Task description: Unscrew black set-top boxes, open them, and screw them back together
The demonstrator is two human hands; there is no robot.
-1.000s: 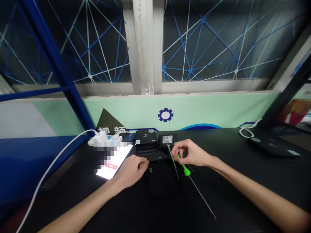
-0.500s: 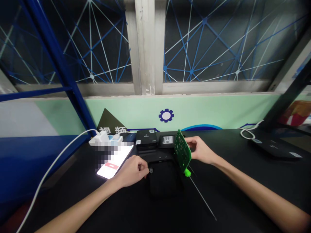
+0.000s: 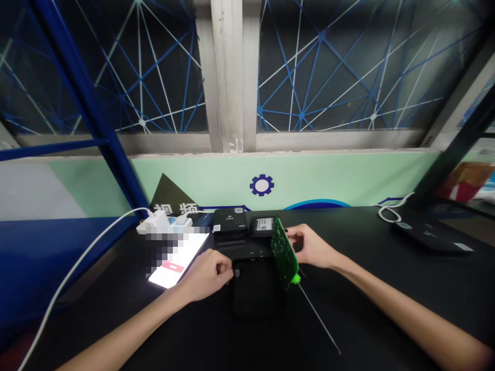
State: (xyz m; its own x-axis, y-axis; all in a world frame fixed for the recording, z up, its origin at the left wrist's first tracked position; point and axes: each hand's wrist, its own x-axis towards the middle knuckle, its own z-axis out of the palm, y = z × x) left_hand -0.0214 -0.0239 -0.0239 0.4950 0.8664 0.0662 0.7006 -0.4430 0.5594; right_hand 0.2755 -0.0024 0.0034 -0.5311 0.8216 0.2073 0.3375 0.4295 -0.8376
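My right hand [image 3: 311,246] grips a green circuit board [image 3: 284,253] by its far side, fingers partly hidden behind it. The board stands steeply tilted above the right side of an open black plastic casing [image 3: 253,293]. At the casing's left edge rests my left hand [image 3: 211,274], its fingers closed beside a small grey piece [image 3: 237,273]; the fingertips seem to pinch the casing's rim. Under the board's lower edge lies a thin metal rod with a bright green end, resembling a screwdriver [image 3: 319,317], its green part half covered.
Behind the casing sit a black box [image 3: 230,222] and a flat black part with a white label [image 3: 265,224]. To the left are a lit phone [image 3: 181,260] and a white power strip [image 3: 160,222] with a cable. A black device [image 3: 433,238] lies far right.
The circuit board has come down and slightly left toward the casing with my right hand. My left hand stays at the casing's left edge. The whole view has shifted a little.
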